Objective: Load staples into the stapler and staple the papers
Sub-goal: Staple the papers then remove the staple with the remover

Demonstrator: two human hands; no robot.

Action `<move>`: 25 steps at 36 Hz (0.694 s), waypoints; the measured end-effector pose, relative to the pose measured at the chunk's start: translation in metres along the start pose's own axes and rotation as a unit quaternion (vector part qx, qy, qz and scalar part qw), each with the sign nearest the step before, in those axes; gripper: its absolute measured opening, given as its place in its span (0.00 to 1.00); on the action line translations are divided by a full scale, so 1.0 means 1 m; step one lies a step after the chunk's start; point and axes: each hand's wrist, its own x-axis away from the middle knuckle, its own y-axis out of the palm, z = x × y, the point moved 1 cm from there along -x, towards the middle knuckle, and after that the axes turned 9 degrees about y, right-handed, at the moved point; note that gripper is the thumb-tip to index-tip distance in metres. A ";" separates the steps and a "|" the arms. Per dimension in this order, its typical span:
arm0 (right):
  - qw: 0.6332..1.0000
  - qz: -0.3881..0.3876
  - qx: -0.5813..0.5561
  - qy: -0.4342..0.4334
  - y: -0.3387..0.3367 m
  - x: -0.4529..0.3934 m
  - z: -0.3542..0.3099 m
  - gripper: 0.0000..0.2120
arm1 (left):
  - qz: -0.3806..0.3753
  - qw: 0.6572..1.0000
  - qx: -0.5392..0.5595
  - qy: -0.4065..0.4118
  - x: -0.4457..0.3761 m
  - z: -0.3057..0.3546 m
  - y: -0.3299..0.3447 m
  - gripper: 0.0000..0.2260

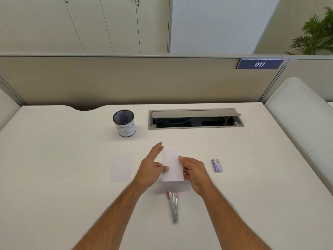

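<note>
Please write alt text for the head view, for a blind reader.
Both hands, left and right, hold a small paper above a desk. A stapler lies nearer, another paper left, a staple box right.

Place: an office workstation.
Desk (54, 159): white, with a grey cable hatch (195, 119) half open in its top.
Partition (126, 80): beige divider behind the desk, carrying a blue number plate (259, 64) reading 017.
Background: tall pale cabinets (100, 24) and a green plant (317, 33).
Supplies: mesh pen cup (124, 122).
</note>
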 end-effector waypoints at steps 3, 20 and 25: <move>1.000 -0.008 -0.007 -0.009 0.002 0.004 -0.001 0.09 | -0.020 1.000 0.003 -0.003 0.009 0.009 -0.004 0.34; 0.998 -0.008 0.030 -0.054 0.012 0.037 0.010 0.04 | -0.015 1.000 0.004 0.011 0.054 0.023 -0.014 0.11; 0.992 -0.043 0.080 -0.086 0.016 0.055 0.011 0.04 | 0.073 0.997 0.008 0.003 0.056 0.024 -0.015 0.04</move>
